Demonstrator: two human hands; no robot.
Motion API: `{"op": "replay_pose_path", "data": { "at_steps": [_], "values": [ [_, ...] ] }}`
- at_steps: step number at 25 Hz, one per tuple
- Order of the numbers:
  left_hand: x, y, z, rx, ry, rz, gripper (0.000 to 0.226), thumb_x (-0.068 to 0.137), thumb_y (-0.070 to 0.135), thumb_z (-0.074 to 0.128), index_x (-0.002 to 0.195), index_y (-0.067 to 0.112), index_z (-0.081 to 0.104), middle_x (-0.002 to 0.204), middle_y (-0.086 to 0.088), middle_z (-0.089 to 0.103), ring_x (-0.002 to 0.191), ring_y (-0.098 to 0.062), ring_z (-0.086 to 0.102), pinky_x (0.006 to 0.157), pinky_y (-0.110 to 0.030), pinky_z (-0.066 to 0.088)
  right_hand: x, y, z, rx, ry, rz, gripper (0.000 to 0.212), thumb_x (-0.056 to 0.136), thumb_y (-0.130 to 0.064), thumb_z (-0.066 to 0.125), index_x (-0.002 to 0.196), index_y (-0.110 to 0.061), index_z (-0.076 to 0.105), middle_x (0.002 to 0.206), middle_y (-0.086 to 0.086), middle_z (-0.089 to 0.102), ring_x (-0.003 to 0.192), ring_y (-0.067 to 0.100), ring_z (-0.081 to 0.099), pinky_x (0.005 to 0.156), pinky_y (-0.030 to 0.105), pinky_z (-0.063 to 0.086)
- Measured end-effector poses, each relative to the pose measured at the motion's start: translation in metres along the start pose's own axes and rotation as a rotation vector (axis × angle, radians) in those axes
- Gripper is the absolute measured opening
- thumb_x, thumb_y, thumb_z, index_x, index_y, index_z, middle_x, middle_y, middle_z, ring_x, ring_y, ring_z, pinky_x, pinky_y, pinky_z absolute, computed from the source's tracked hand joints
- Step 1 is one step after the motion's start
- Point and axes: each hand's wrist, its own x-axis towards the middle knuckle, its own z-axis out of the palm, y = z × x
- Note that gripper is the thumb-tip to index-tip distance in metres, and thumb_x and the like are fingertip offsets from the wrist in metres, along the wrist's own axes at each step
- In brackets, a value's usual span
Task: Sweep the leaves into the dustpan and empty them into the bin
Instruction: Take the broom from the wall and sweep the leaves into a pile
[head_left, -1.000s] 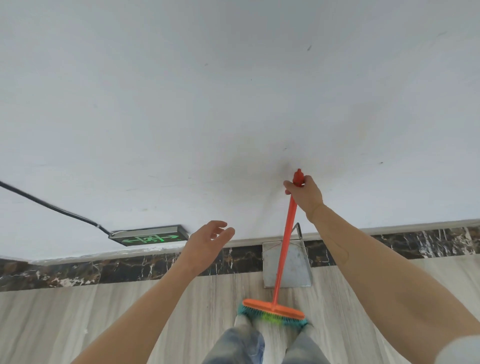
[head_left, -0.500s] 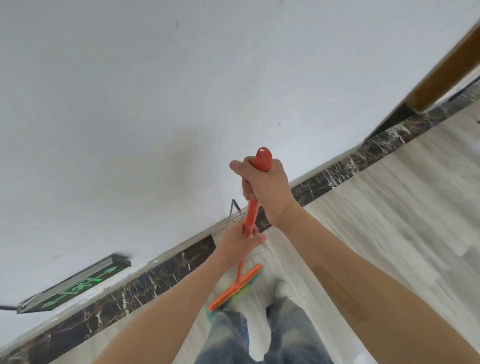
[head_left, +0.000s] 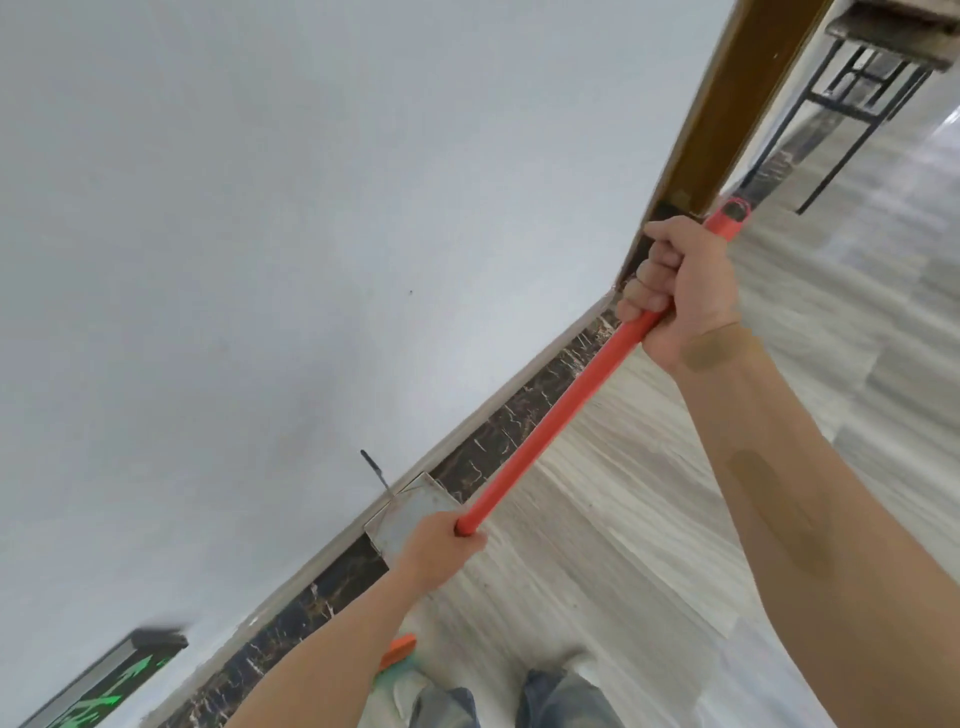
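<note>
The right hand (head_left: 680, 291) grips the top of the red broom (head_left: 550, 410) handle; the left hand (head_left: 436, 551) wraps it lower down. The metal dustpan (head_left: 410, 514) leans against the dark skirting (head_left: 322, 587), just behind the left hand.

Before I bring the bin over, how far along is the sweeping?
Barely begun. Both hands hold the broom: the right hand grips the handle near its top, the left hand lower down. The dustpan leans against the wall, untouched. No leaves or bin are in view, so sweeping, collecting and emptying all look left.
</note>
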Motion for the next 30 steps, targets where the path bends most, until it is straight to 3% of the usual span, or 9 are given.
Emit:
{"op": "replay_pose_path", "data": {
  "at_steps": [3, 7, 15, 21, 24, 30],
  "values": [
    [-0.003, 0.032, 0.035, 0.052, 0.046, -0.059, 0.041, 0.085, 0.025, 0.057, 0.052, 0.022, 0.032, 0.041, 0.008, 0.032, 0.039, -0.006, 0.03, 0.042, -0.018, 0.026, 0.018, -0.033, -0.077, 0.083, 0.148, -0.011, 0.041, 0.084, -0.018, 0.057, 0.054, -0.024, 0.03, 0.05, -0.007, 0.018, 0.043, 0.013, 0.018, 0.046, 0.022, 0.027],
    [0.003, 0.11, 0.101, 0.058, 0.009, -0.022, 0.038, 0.081, 0.025, 0.055, 0.051, 0.021, 0.032, 0.04, 0.007, 0.032, 0.042, -0.011, 0.03, 0.044, -0.027, 0.028, 0.031, -0.06, -0.172, 0.149, 0.315, -0.051, 0.034, 0.084, -0.016, 0.06, 0.058, -0.022, 0.039, 0.047, -0.007, 0.033, 0.039, 0.011, 0.03, 0.044, 0.023, 0.032],
    [0.026, 0.216, 0.189, 0.292, -0.026, 0.146, 0.039, 0.086, 0.026, 0.06, 0.05, 0.018, 0.048, 0.042, 0.006, 0.044, 0.041, -0.006, 0.041, 0.043, -0.019, 0.033, 0.023, -0.102, -0.315, 0.319, 0.445, -0.096, 0.037, 0.083, -0.019, 0.06, 0.055, -0.022, 0.035, 0.045, -0.006, 0.028, 0.037, 0.011, 0.026, 0.042, 0.024, 0.027],
    [0.056, 0.297, 0.248, 0.426, -0.114, 0.3, 0.035, 0.084, 0.025, 0.059, 0.051, 0.019, 0.051, 0.047, 0.004, 0.051, 0.045, -0.012, 0.048, 0.046, -0.025, 0.034, 0.018, -0.141, -0.42, 0.441, 0.568, -0.19, 0.04, 0.083, -0.021, 0.062, 0.055, -0.023, 0.033, 0.047, -0.006, 0.026, 0.039, 0.012, 0.026, 0.045, 0.026, 0.029],
    [0.087, 0.352, 0.289, 0.46, -0.197, 0.386, 0.034, 0.082, 0.029, 0.059, 0.051, 0.015, 0.055, 0.044, 0.004, 0.047, 0.048, -0.023, 0.055, 0.047, -0.029, 0.034, 0.028, -0.176, -0.468, 0.448, 0.647, -0.273, 0.041, 0.083, -0.02, 0.06, 0.055, -0.024, 0.029, 0.05, -0.006, 0.022, 0.042, 0.012, 0.021, 0.044, 0.024, 0.026],
    [0.165, 0.467, 0.367, 0.495, -0.307, 0.501, 0.041, 0.086, 0.029, 0.056, 0.048, 0.02, 0.044, 0.044, 0.006, 0.045, 0.042, -0.015, 0.04, 0.044, -0.027, 0.03, 0.09, -0.25, -0.549, 0.422, 0.768, -0.361, 0.042, 0.082, -0.019, 0.058, 0.055, -0.024, 0.027, 0.051, -0.005, 0.019, 0.045, 0.013, 0.018, 0.044, 0.025, 0.027]
  ]
}}
